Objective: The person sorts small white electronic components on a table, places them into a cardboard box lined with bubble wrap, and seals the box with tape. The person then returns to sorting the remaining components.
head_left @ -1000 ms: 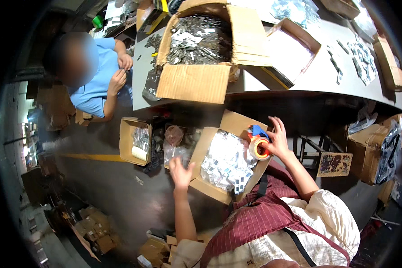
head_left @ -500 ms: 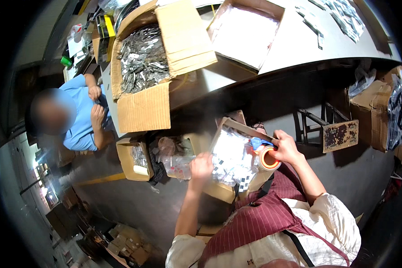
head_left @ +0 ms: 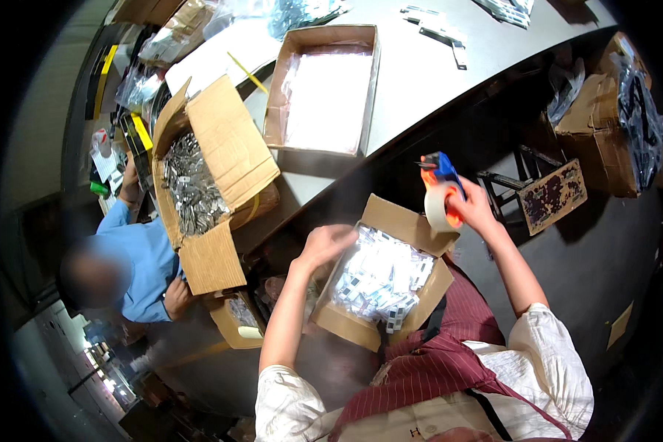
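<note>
An open cardboard box [head_left: 433,298] stands low in front of my body, filled with small packets [head_left: 383,276] in clear plastic, with white and black pieces in them. My left hand [head_left: 325,244] is at the box's far left edge, fingers stretched toward the rim; whether they press on the cardboard is hard to see. My right hand [head_left: 477,209] is closed round a blue and orange tape dispenser [head_left: 442,175] with a roll of pale tape [head_left: 439,208]. The dispenser is held up beside the box's raised far flap [head_left: 399,221].
On the table [head_left: 412,96] are a big carton [head_left: 228,140] of small metal-looking parts and a shallow box [head_left: 376,88] with white contents. A person in blue [head_left: 136,269] sits at left. At right stand a worn stool [head_left: 554,197] and a plastic-draped carton [head_left: 593,140].
My right hand has raised the tape dispenser from over the packets to beyond the box's right side. My left hand has moved up to the far left edge. The view has turned.
</note>
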`<state>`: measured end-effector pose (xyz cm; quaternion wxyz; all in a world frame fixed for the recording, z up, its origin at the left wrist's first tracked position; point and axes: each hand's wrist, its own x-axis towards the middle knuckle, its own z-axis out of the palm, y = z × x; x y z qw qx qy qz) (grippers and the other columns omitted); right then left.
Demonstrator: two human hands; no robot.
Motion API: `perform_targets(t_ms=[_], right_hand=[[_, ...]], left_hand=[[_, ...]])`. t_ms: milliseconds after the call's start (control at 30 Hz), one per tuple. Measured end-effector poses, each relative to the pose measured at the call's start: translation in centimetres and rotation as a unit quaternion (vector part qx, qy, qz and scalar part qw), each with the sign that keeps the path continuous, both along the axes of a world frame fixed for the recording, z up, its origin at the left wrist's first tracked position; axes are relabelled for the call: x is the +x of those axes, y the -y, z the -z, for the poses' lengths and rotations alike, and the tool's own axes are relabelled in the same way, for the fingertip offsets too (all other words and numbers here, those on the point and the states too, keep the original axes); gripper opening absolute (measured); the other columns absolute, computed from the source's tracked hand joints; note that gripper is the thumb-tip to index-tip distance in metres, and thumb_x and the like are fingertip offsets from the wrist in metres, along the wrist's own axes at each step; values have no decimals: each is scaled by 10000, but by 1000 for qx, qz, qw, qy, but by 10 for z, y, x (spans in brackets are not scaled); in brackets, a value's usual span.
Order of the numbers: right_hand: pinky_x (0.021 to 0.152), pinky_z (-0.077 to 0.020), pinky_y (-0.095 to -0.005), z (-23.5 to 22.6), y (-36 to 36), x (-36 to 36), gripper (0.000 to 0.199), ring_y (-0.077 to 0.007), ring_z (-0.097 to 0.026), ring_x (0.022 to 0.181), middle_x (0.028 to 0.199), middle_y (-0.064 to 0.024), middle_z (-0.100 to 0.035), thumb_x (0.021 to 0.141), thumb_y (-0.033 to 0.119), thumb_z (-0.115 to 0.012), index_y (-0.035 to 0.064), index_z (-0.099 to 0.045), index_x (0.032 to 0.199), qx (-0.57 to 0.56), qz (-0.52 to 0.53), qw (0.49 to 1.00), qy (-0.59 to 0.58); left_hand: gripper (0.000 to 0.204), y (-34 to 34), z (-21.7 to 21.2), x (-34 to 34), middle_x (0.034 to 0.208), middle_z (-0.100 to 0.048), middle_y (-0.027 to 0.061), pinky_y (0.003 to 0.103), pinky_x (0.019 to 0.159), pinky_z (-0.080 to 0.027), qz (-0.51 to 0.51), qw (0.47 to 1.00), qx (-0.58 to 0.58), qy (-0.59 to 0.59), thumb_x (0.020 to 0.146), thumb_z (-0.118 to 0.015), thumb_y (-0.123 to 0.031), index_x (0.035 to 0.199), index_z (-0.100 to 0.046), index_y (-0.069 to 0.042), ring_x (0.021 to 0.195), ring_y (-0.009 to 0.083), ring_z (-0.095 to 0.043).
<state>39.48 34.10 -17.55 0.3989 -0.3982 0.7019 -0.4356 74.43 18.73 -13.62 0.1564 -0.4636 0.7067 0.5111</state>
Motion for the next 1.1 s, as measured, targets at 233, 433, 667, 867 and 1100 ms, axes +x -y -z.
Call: perform_targets(t_ms=[233,433,667,867,1100], right_hand=[[847,-547,-344,62,58,10,528,-234,-707,950,1033,-159,-716,791,113,-634,75,-628,1318,111,-47,989,88],[607,-543,-237,56,53,7,571,-97,-631,647,969,-52,-700,782,17,-611,-9,-584,1352,142,-39,917,371],[634,-512,-221,79,71,40,502,-66,-612,735,984,-41,-700,740,0,-674,-13,-661,1242,80,-83,931,346],[894,-527,-278,101,92,72,480,-126,-648,963,1090,-78,-707,752,-11,-706,-58,-645,1225,105,-180,913,351],[810,-552,-266,98,99,86,476,-116,-662,888,1046,-66,-723,764,-8,-730,-56,-666,1232,113,-205,923,306]], left_hand=[[883,17,67,-47,926,-705,132,370,777,-494,-114,991,66,15,966,-377,-739,934,-700,82,884,245,-641],[558,4,81,-54,613,-636,18,255,574,-401,-207,974,86,-30,905,-719,-483,582,-685,-30,535,97,-524],[387,-12,109,-30,761,-688,53,271,585,-447,-436,840,266,-183,985,-583,-343,843,-702,-4,668,120,-603],[615,3,124,-11,872,-703,112,304,727,-485,-457,799,364,-145,1054,-270,-429,957,-663,34,731,166,-612],[257,7,122,14,885,-653,118,273,677,-492,-532,684,450,-217,1037,-430,-151,1047,-592,48,741,159,-600]])
